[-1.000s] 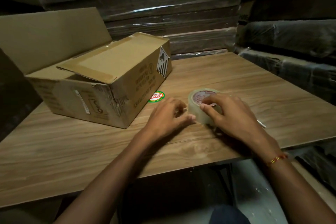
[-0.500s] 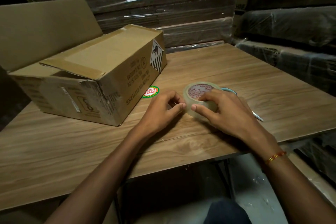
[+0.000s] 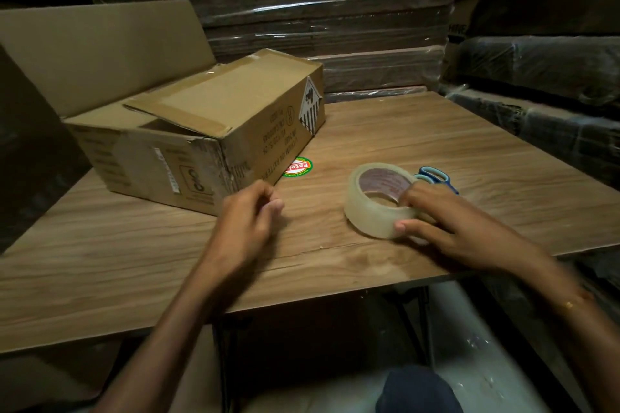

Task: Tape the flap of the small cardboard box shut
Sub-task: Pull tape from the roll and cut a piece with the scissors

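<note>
The right hand [image 3: 449, 228] grips the tape roll [image 3: 379, 201] by its rim; the left hand [image 3: 248, 214], fingers pinched together near the roll, may hold the tape's end, unclear. The cardboard box [image 3: 201, 131] sits beyond the left hand, its flap [image 3: 181, 111] raised. Tape looks light, clingy, thin: best held by the edges.

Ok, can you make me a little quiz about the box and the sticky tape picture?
1. True or false: the right hand grips the roll of clear tape.
2. What lies just behind the roll? A) blue-handled scissors B) a marker C) a knife
3. Fill in: the cardboard box's top flap is not taped; it is slightly ____.

Key: 1 true. 2 A. 3 raised; the left hand is off the roll, with its fingers curled, on the wooden table near the round red and green sticker.
</note>
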### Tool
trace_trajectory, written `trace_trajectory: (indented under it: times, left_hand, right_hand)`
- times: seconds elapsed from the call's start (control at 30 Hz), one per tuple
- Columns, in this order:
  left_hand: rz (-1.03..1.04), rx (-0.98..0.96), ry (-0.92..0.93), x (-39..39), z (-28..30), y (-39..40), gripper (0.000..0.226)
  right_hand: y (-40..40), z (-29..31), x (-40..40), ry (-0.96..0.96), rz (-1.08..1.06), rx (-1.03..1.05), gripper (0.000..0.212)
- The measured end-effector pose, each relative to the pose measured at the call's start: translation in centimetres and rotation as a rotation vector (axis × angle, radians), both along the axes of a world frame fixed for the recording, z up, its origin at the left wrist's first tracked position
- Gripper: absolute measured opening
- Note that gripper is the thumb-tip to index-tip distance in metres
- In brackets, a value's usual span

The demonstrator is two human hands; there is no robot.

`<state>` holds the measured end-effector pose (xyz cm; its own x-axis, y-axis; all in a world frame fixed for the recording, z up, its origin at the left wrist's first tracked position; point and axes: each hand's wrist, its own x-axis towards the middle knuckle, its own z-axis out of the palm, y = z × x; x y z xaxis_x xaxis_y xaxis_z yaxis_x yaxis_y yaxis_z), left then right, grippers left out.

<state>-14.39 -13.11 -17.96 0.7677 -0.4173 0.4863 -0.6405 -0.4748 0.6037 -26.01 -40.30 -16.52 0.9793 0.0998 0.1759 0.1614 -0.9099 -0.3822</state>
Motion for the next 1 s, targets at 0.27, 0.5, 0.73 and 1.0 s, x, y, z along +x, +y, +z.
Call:
trace_trajectory:
  times: [0.27,0.5,0.73,1.0]
  left_hand:
    - [-0.049,0.004,0.162,0.5,-0.8,2.0,0.009]
    - [-0.067,0.047,0.140,1.8,-0.8,2.6,0.010]
    - [-0.118,0.077,0.090,2.4,-0.7,2.7,0.010]
    - [-0.120,0.071,0.060,2.6,-1.0,2.9,0.011]
  right_hand:
    - [-0.2,0.3,0.4,-0.043,-0.037,-0.018,0.067]
    - [-1.4,0.6,0.9,-0.036,0.086,-0.033,0.058]
    - [-2.3,1.5,1.3,0.071,0.175,-0.008,0.041]
    - [-2.8,1.4,1.7,0.066,0.228,-0.044,0.032]
